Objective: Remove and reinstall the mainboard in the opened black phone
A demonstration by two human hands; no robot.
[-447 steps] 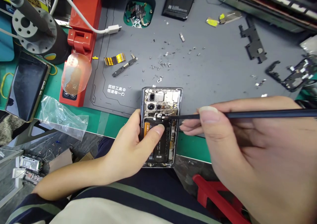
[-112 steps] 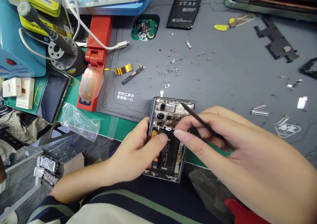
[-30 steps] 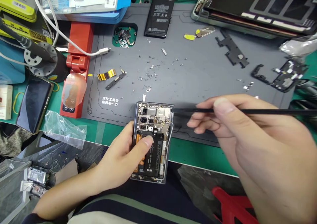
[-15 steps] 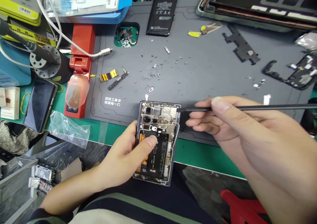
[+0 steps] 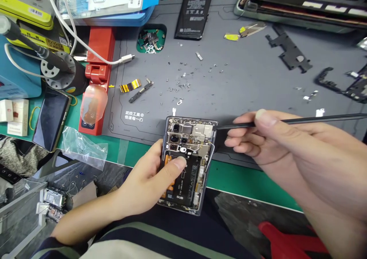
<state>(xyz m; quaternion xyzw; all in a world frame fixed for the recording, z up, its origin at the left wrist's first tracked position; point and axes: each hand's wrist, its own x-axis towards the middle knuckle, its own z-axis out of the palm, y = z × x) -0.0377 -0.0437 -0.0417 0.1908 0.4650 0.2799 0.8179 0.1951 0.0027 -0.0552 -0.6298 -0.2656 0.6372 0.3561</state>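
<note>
Left hand point(image 5: 149, 182) wraps around the opened smartphone point(image 5: 187, 163), thumb pressed on its battery, holding it at the near edge of the grey repair mat point(image 5: 243, 79) on the tabletop. Right hand point(image 5: 286, 152) pinches a thin black spudger point(image 5: 301, 120) between thumb and fingers, its tip touching the phone's upper right corner. Loose screws point(image 5: 183, 85) lie scattered beyond.
</note>
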